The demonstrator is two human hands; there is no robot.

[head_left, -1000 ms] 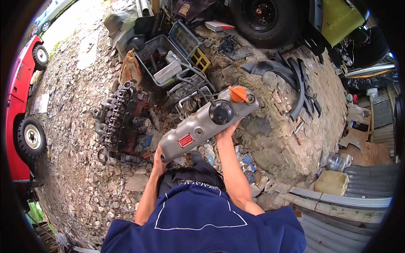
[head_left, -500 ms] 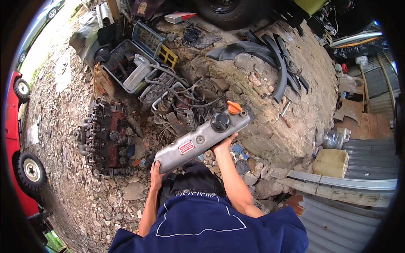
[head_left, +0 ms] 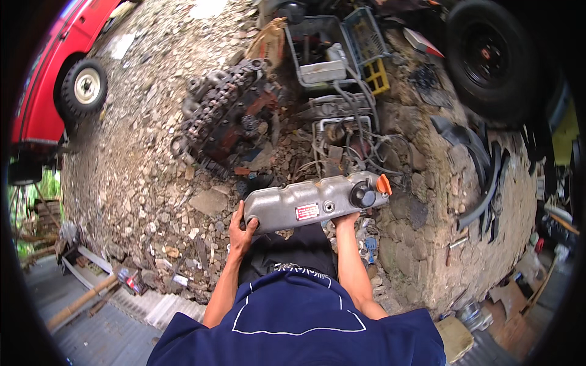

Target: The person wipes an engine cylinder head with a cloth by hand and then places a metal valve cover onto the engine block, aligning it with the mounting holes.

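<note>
Between my hands is a long grey metal valve cover point(head_left: 284, 204), held off the ground in front of my waist. It bears a red label, a round black cap point(head_left: 363, 194) and an orange cap point(head_left: 383, 185) near its right end. My left hand point(head_left: 242, 229) grips the left end, thumb on the near face. My right hand point(head_left: 347, 221) supports the underside near the right end, its fingers mostly hidden by the cover. Beyond it, to the left, an engine cylinder head point(head_left: 229, 122) with a row of valve parts lies on the gravel.
Ahead stands a grey crate point(head_left: 320, 76) of metal parts, with hoses point(head_left: 360, 100) and a yellow plastic crate point(head_left: 376, 76) alongside. A large tyre point(head_left: 488, 58) and black curved trim strips point(head_left: 482, 183) are at right. A red vehicle point(head_left: 46, 79) stands far left. Stony ground surrounds me.
My view and body have turned left, so the engine parts sit more to the right. The valve cover has become more level and its labelled side faces me more. Both hands keep hold.
</note>
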